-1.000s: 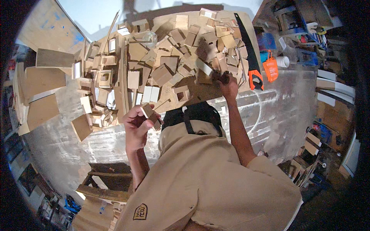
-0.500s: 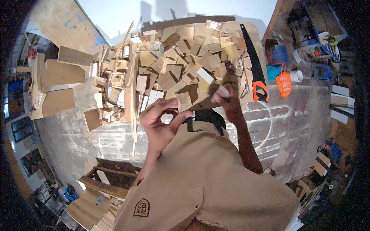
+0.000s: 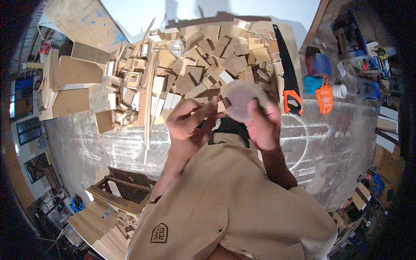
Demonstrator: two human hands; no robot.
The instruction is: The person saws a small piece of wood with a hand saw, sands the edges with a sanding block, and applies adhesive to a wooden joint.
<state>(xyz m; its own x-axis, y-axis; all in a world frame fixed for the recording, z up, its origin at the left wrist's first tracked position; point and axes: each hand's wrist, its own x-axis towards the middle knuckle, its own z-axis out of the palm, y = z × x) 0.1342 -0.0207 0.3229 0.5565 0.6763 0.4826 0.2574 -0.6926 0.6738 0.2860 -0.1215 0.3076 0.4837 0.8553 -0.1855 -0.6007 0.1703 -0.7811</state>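
My left hand (image 3: 190,123) is closed, its thumb and fingertips pinching a small wooden block (image 3: 223,105) just in front of my body. The block's far end meets the edge of a round, pale greyish sanding disc (image 3: 242,97). My right hand (image 3: 265,125) grips this disc at its near right edge, the thumb lying over its face. The disc and right hand are slightly smeared by motion. Beyond both hands lies a heap of small wooden offcuts (image 3: 236,65), partly hidden by the disc.
A handsaw (image 3: 288,69) with an orange and black handle lies right of the heap. Long thin wood strips (image 3: 150,95) run along its left. Farther right are an orange bag (image 3: 323,99) and a white cup (image 3: 340,91). Boards (image 3: 71,89) stand at left; a wooden crate (image 3: 115,199) sits lower left.
The sanding disc has turned its broad face into view, and my right hand has moved slightly nearer and right. My left hand has shifted a little right, still pinching the wooden block.
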